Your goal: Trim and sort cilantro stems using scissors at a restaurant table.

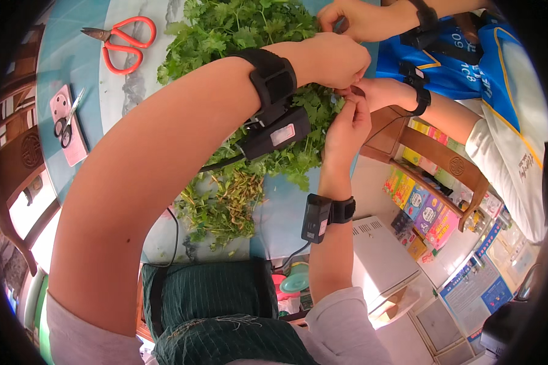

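Observation:
A large heap of leafy green herb like coriander [237,27] lies on the table. My left hand [340,59] reaches across the leaves at the heap's right edge, its fingers curled down. Just below it my right hand [349,123] has its thumb and fingertips drawn together near the leaves. The fingertips of both hands meet close to a co-worker's hand [383,93], and whatever lies between them is hidden. Another hand of the co-worker [360,20] is just above my left hand. A smaller pile of trimmed stems and leaves [228,205] lies nearer to me.
Red-handled scissors [125,45] lie at the upper left of the table [278,219]. Black-handled scissors [68,121] rest on a pink flat case [75,146] farther left. Cables run from the wrist devices. Wooden chairs [456,166] stand on both sides; a co-worker sits at the right.

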